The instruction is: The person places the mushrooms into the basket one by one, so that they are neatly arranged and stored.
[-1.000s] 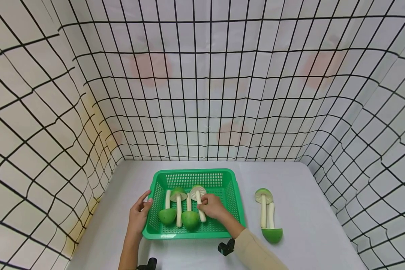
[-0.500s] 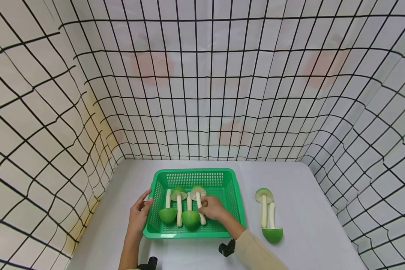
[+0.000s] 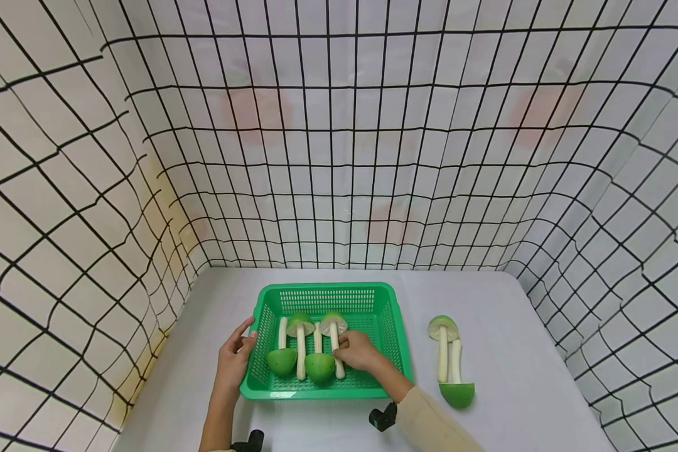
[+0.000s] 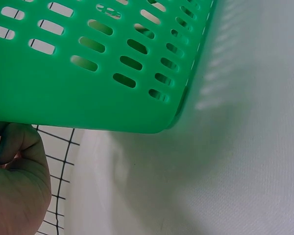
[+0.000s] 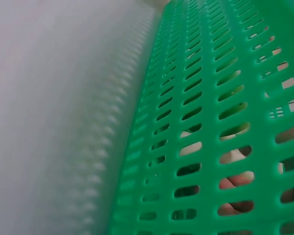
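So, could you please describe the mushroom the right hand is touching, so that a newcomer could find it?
Start at the green basket on the table. Four mushrooms lie in it side by side; take the rightmost, under the right hand. Its cap points to the far wall.

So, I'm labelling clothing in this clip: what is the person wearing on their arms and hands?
Both hands are bare, with no gloves or rings visible. The right arm wears a beige long sleeve that ends near the wrist. The left arm is bare as far as the head view shows. A small black device, probably the wrist camera mount, sits at the right wrist, and another by the left forearm.
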A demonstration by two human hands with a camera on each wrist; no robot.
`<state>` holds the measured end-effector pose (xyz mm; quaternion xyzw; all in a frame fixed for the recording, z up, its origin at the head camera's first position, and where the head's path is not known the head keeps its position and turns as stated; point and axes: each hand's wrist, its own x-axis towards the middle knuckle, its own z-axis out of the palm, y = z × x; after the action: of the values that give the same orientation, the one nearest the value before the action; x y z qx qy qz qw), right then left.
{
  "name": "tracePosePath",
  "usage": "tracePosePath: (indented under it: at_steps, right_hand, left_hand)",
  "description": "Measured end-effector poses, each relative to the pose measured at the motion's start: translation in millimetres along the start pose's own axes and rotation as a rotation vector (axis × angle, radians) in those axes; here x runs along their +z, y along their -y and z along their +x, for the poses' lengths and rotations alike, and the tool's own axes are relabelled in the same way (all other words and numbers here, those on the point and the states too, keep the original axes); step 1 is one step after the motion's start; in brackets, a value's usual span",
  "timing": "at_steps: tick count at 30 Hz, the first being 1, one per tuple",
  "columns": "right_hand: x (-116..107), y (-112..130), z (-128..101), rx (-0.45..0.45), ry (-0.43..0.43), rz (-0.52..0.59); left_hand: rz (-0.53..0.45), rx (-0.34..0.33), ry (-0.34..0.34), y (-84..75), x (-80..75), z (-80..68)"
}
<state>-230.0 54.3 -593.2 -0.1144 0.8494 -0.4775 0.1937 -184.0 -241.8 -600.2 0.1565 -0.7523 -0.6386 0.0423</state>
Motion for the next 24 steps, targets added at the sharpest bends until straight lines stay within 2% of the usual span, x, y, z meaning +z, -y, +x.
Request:
tracePosePath:
  at_steps: [5,9,12,17,24]
  right_hand:
    - [-3.0,-0.1,-3.6,0.02,-0.011,0.015]
    - [-7.8,-2.2,-7.1,0.018,-0.023,-0.013]
    - [-13.4,-4.5,-9.2,0.005,-0.038,-0.061]
    - [-22.7,-7.5,-12.7,-0.026,-0.08,-0.113]
    - [-32.6,-9.2,-21.4,-0.072,-0.135,-0.085]
  left_hand:
    - [-0.002,-0.022,0.01,-7.8,-1.0,-1.6]
    - [-0.001,-0.033,0.017,-24.2,-1.5,-10.9]
    - [0.006,-0.024,0.028,-30.7,-2.0,-15.8]
    - [0.004,-0.024,0.033,-32.0,-2.7,-16.2]
    - [0.009,-0.03,0.036,-32.0,-3.3,-14.5]
